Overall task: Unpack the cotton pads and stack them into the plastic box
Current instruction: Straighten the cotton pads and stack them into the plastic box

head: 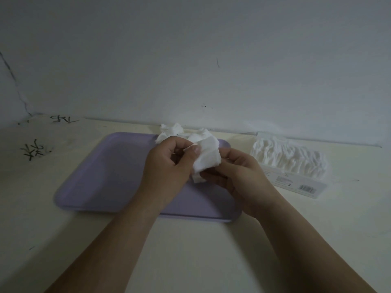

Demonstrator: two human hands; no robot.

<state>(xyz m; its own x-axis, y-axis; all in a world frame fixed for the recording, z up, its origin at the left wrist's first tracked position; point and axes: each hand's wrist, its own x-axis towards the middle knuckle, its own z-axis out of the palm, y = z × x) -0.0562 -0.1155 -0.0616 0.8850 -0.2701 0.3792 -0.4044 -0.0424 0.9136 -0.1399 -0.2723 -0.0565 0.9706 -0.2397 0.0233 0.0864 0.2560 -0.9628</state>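
Observation:
Both of my hands hold a small bunch of white cotton pads (206, 159) above the far right part of a lilac plastic tray (101, 172). My left hand (167, 166) pinches the bunch at its upper left edge with thumb and fingers. My right hand (239, 174) grips it from below and from the right. More loose cotton pads (171, 132) lie in a heap at the tray's far edge, partly hidden by my hands. An opened pack of cotton pads (289, 159) lies on the table to the right, with its white pads exposed on top.
The cream table (190, 250) runs up to a pale wall (190, 60) just behind the tray. Black scribbles (35, 151) mark the table at the far left. The pack's label with a barcode (307, 189) faces me.

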